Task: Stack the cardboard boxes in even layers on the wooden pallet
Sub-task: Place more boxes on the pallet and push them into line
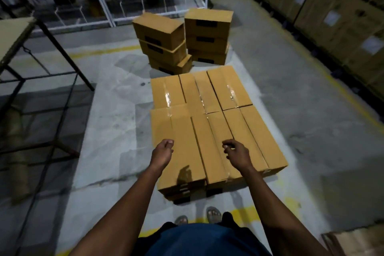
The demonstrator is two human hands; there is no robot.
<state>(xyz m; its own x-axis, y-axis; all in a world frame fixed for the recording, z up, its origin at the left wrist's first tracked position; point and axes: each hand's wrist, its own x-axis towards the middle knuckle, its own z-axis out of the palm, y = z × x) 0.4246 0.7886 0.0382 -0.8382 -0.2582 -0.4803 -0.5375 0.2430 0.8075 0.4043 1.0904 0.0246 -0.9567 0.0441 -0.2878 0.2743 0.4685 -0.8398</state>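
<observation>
Hands: my left hand (164, 149) and right hand (234, 151) hover over the near end of the stacked layer (207, 122), fingers loosely curled — holding nothing.
Next boxes: two loose piles (182, 41) just beyond the layer's far end, well out of reach.
Doing it well: I judge I should fetch one top box, set it square to the layer's edges — seams flush.

The concrete floor (280, 89) is carrying a packed block of cardboard boxes (207, 122) and, just behind, two stacks (187, 39).
</observation>
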